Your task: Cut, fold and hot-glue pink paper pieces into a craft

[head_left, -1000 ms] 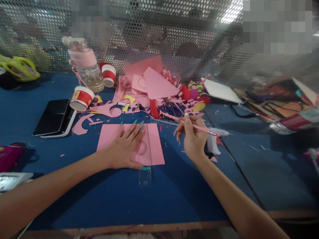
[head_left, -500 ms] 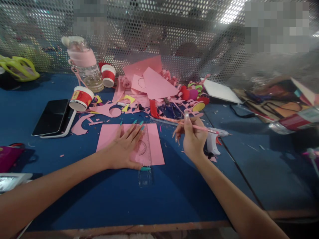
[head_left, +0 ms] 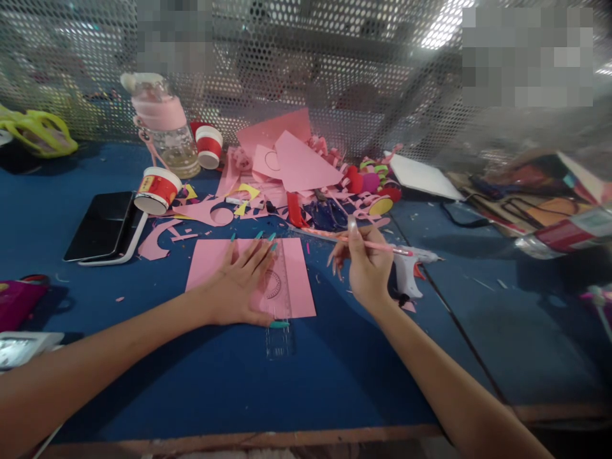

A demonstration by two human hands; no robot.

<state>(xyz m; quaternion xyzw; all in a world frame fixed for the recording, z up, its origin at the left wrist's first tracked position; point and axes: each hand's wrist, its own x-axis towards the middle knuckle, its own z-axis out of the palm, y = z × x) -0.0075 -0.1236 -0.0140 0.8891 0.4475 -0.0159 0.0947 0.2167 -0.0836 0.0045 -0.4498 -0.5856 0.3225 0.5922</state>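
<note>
My left hand (head_left: 239, 284) lies flat with fingers spread on a pink sheet (head_left: 302, 280) and on the left edge of a clear plastic ruler (head_left: 283, 287). The ruler stands upright across the sheet's right part, and its lower end sticks out over the blue table. To the right, my right hand (head_left: 370, 264) is raised a little above the table, its fingers closed around a slim pink pencil (head_left: 377, 246). Just beyond that hand lies a white glue gun (head_left: 408, 274) with an orange trigger.
Pink paper scraps (head_left: 306, 162) and scissors (head_left: 327, 212) are heaped behind the sheet. Paper cups (head_left: 157, 191), a water bottle (head_left: 167, 131) and a black phone (head_left: 100, 226) stand or lie at left. A white board (head_left: 423, 175) and a plastic bottle (head_left: 564, 233) are at right.
My right hand, holding the pencil, has shifted slightly to the left. My left hand, the ruler and the pink sheet stay in place.
</note>
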